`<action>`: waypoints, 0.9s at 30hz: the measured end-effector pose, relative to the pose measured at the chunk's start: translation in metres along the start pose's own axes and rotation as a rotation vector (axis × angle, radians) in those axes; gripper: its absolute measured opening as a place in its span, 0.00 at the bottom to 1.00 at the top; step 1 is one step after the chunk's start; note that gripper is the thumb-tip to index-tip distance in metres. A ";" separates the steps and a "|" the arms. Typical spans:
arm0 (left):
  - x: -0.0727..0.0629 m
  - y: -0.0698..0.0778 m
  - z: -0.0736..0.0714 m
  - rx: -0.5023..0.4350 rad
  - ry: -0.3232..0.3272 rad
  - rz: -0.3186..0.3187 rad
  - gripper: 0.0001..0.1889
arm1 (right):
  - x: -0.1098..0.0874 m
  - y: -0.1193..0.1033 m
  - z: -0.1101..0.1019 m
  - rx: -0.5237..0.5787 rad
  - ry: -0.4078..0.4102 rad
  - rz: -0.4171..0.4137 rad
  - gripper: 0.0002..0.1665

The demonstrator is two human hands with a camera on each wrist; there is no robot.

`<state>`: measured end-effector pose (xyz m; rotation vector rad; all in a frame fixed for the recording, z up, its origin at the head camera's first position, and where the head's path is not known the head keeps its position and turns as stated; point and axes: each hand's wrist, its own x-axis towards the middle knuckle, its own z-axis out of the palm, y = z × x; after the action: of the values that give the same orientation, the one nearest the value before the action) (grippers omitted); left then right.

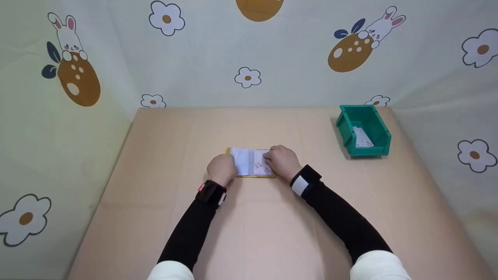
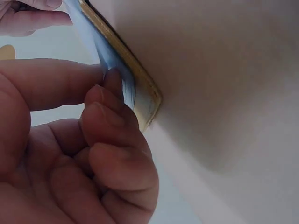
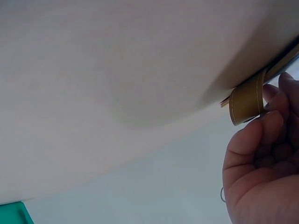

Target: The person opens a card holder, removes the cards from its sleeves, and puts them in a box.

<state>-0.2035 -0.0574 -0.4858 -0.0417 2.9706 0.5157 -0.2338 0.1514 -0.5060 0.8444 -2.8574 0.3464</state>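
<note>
A small card holder (image 1: 243,162) with a yellow-brown cover lies spread on the table, its clear sleeves showing. On its right-hand page is a white card (image 1: 260,165) with a small printed drawing. My left hand (image 1: 222,169) pinches the sleeve pages at the left edge between thumb and fingers; the left wrist view shows the cover (image 2: 135,70) standing behind them. At the right edge, my right hand (image 1: 284,161) grips the holder with curled fingers, the fingertips over the card. Beside those fingers a stitched brown strap (image 3: 247,100) sticks out in the right wrist view.
A green open-fronted bin (image 1: 367,151) stands at the back right of the table (image 1: 272,233), with white cards (image 1: 362,137) inside. Patterned cloth (image 1: 210,50) hangs behind the table and along both sides.
</note>
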 end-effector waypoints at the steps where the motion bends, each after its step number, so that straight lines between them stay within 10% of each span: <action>1: 0.000 0.000 0.000 0.010 0.003 -0.002 0.08 | 0.000 0.000 0.000 0.000 -0.001 0.001 0.06; 27: 0.004 -0.001 0.005 0.014 0.071 0.038 0.10 | -0.001 0.006 -0.006 -0.014 0.023 0.039 0.04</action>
<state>-0.2066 -0.0571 -0.4915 -0.0023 3.0493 0.5085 -0.2355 0.1582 -0.5016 0.7782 -2.8544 0.3387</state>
